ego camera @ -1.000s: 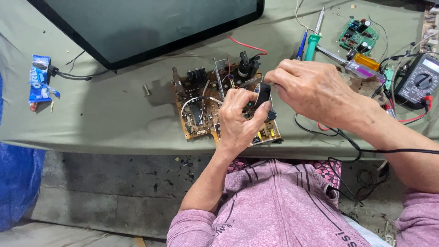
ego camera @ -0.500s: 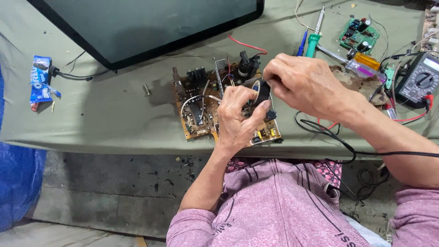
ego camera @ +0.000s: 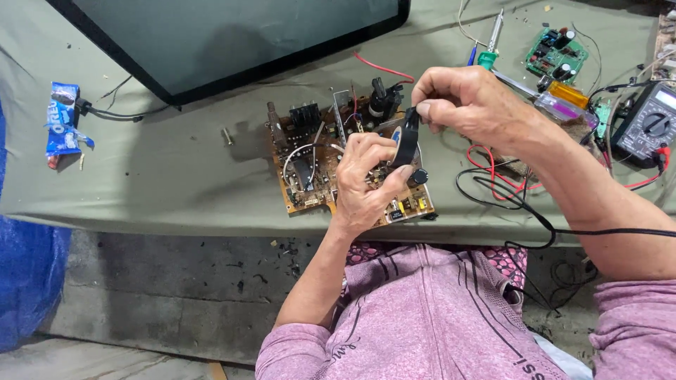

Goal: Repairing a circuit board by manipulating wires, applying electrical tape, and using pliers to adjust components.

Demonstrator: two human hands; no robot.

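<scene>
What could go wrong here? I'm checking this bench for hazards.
Both hands, left and right, pinch a small black part above the circuit board; dropped, it might hit components. The black cable loops under the right forearm and could snag. The board sits near the table edge.

Circuit board (ego camera: 310, 165) lies on the table (ego camera: 162, 190) near its front edge. Screen (ego camera: 232, 35) at 11 o'clock from the board, behind it. Wrapper (ego camera: 62, 127) at 9 o'clock, well apart. Meter (ego camera: 648, 127) at 3 o'clock. Small board (ego camera: 556, 55) and screwdriver (ego camera: 489, 46) at 2 o'clock. Both hands (ego camera: 362, 179) (ego camera: 472, 105) above the board's right end.
</scene>
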